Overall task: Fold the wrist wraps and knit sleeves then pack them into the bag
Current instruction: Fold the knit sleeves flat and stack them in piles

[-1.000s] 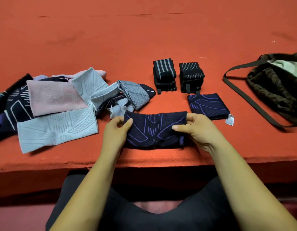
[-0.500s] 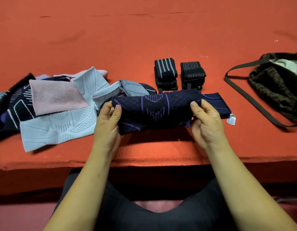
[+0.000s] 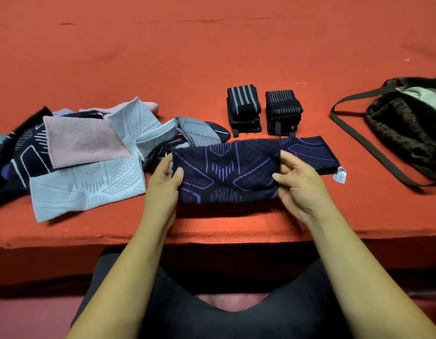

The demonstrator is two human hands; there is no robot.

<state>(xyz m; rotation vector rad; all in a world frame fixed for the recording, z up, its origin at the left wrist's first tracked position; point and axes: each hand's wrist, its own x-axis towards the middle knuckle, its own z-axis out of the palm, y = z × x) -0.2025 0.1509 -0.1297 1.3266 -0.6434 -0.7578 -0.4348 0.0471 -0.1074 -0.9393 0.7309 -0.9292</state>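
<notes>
- Both ends of the navy sleeve are pinched: the left hand grips its left end, the right hand its right end.
- It hangs just over the counter near the front edge, with its long axis running left to right and its patterned face upward.

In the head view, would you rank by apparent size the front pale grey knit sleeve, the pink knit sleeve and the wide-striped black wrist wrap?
Pale grey knit sleeve, though nearest the camera
Pink knit sleeve
Wide-striped black wrist wrap
</notes>
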